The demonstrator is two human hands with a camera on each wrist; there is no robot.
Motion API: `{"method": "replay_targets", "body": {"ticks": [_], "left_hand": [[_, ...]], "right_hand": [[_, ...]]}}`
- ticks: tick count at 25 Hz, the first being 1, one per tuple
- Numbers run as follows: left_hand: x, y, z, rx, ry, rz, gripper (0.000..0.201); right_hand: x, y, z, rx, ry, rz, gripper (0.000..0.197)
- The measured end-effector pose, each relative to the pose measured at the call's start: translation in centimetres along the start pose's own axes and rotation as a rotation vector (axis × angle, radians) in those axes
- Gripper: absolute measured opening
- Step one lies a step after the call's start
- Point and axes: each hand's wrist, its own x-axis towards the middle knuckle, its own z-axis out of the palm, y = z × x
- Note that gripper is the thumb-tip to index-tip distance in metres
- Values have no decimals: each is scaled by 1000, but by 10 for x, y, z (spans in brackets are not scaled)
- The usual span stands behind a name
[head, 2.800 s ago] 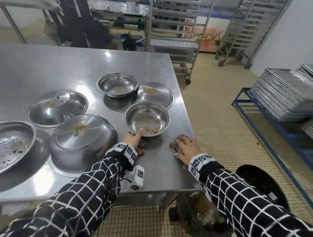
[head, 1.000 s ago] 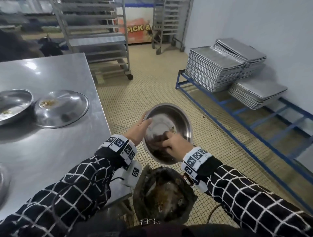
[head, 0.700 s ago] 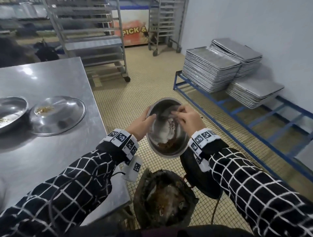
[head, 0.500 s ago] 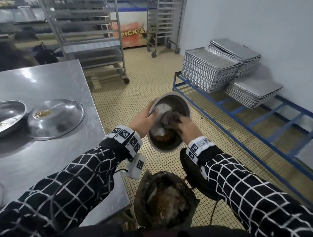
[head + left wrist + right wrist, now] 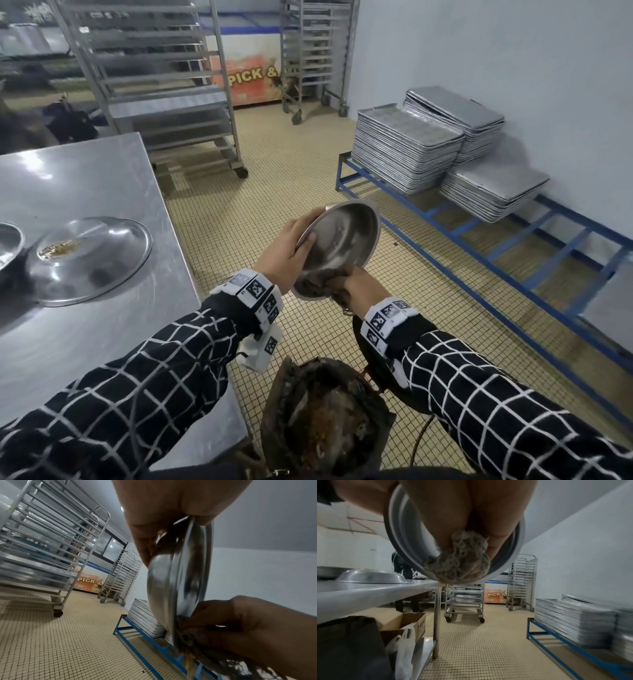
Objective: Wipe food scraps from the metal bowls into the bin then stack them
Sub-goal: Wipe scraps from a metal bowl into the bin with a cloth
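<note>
Left hand (image 5: pixel 286 251) grips the tilted round steel bowl (image 5: pixel 342 240) by its rim.
Right hand (image 5: pixel 359 286) clutches a frayed grey rag (image 5: pixel 460 562) (at the lower rim) above the dark bin (image 5: pixel 325 418).

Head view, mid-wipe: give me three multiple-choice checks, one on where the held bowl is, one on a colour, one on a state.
1. Where is the held metal bowl?
A. Flat on the steel table
B. In the air over the bin
C. On the blue rack

2. What colour is the low rack under the stacked trays?
A. Blue
B. Red
C. Yellow

3. How does the domed metal dish on the table lie?
A. Upright and full of water
B. Stacked inside the held bowl
C. Upside down, scraps on its base

Answers:
1. B, the left hand holds it tilted above the bin while the right hand presses a cloth at its lower rim.
2. A, its frame is painted blue.
3. C, its base faces up with crumbs on it.
</note>
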Motion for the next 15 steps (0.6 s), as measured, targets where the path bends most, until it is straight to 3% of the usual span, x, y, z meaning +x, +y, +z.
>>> {"method": "replay_targets", "body": {"ticks": [4, 6, 8, 10, 12, 15], "left_hand": [[6, -7, -6, -15, 21, -17, 42], [7, -12, -9, -90, -8, -26, 40], [4, -14, -14, -219, -63, -60, 40], [1, -12, -17, -293, -121, -101, 48], [-2, -10, -18, -278, -154, -101, 53], [-6, -11, -20, -323, -134, -92, 55]], "right_hand": [[-6, 7, -3, -74, 262, -119, 16], [-5, -3, -10, 83, 421, -138, 20], [4, -15, -16, 274, 472, -121, 25], [11, -25, -18, 238, 472, -134, 26], [13, -31, -15, 10, 434, -187, 29], [9, -34, -3, -80, 193, -274, 34]]}}
